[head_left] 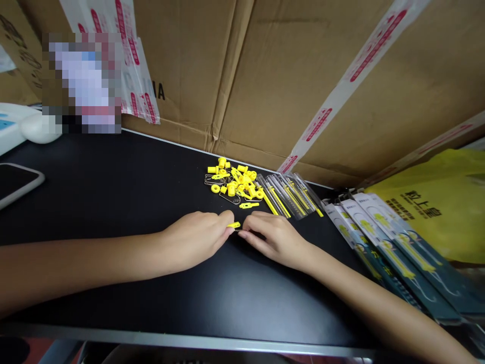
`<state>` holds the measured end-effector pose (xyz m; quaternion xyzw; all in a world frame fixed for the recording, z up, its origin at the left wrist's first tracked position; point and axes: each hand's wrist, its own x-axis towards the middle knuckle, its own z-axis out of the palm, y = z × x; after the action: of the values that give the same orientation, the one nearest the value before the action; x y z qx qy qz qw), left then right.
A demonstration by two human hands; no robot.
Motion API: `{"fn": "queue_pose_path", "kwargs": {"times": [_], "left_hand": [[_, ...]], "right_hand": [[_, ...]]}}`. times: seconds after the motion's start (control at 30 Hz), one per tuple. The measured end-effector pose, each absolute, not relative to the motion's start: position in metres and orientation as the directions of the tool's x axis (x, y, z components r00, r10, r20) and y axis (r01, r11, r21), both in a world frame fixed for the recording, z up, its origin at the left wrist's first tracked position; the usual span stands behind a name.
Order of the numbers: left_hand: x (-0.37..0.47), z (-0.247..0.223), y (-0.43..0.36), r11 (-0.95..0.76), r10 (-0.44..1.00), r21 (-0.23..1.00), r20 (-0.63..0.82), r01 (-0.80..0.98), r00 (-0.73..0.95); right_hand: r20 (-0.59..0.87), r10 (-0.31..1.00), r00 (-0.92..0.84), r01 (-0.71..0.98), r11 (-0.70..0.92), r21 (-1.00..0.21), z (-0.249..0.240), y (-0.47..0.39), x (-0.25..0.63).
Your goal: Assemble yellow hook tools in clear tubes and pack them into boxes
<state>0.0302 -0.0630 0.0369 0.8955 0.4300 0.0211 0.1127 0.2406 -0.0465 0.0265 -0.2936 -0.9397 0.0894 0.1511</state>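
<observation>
Over the dark table, my left hand (200, 237) pinches a small yellow plastic piece (235, 225) whose end sticks out past the fingertips. Close beside it, my right hand (275, 237) is closed in a pinch on a thin metal wire (239, 230) that reaches toward the yellow piece. Whether the wire is joined to the piece, I cannot tell. Just beyond my hands lies a pile of yellow plastic parts (232, 189), mixed with bent metal wire clips (214, 180). One flat yellow piece (249, 205) lies apart in front of the pile.
Clear tubes with yellow rods (291, 194) lie right of the pile. Several packaged items (394, 247) and a yellow bag (428, 202) occupy the right side. Cardboard boxes (182, 60) stand behind the table (113, 192). At left are a phone (18, 184) and a white device (15, 124).
</observation>
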Motion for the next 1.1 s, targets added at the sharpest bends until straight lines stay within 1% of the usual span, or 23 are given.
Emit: {"fn": "queue_pose_path", "kwargs": {"times": [0.13, 0.23, 0.4, 0.57, 0.67, 0.77, 0.87, 1.0, 1.1], "left_hand": [[0.0312, 0.0355, -0.0641, -0.61, 0.768, 0.213, -0.079, 0.763, 0.636], [0.0314, 0.0355, -0.0629, -0.603, 0.772, 0.228, -0.073, 0.764, 0.631], [0.0309, 0.0352, -0.0614, -0.606, 0.771, 0.239, -0.056, 0.759, 0.634], [0.0308, 0.0351, -0.0607, -0.606, 0.773, 0.227, -0.058, 0.762, 0.632], [0.0312, 0.0357, -0.0605, -0.601, 0.775, 0.229, -0.067, 0.766, 0.628], [0.0319, 0.0373, -0.0615, -0.604, 0.775, 0.215, -0.068, 0.767, 0.629], [0.0328, 0.0387, -0.0629, -0.606, 0.776, 0.191, -0.072, 0.773, 0.626], [0.0338, 0.0369, -0.0645, -0.607, 0.777, 0.142, -0.103, 0.782, 0.621], [0.0339, 0.0344, -0.0658, -0.621, 0.764, 0.148, -0.107, 0.77, 0.636]], "right_hand": [[0.215, 0.537, -0.816, 0.515, 0.844, -0.152, 0.0217, -0.046, 0.2395], [0.23, 0.532, -0.815, 0.516, 0.846, -0.131, 0.0197, -0.0456, 0.2397], [0.272, 0.519, -0.81, 0.504, 0.854, -0.127, 0.02, -0.0447, 0.2411], [0.277, 0.521, -0.807, 0.504, 0.853, -0.136, 0.0207, -0.0434, 0.2412], [0.315, 0.518, -0.795, 0.5, 0.854, -0.144, 0.0204, -0.043, 0.2414], [0.348, 0.541, -0.765, 0.522, 0.838, -0.156, 0.0193, -0.043, 0.242], [0.339, 0.559, -0.757, 0.53, 0.828, -0.182, 0.0184, -0.0435, 0.2421], [0.326, 0.545, -0.772, 0.51, 0.838, -0.193, 0.018, -0.0452, 0.2413], [0.317, 0.537, -0.782, 0.5, 0.844, -0.195, 0.0182, -0.0461, 0.2409]]}}
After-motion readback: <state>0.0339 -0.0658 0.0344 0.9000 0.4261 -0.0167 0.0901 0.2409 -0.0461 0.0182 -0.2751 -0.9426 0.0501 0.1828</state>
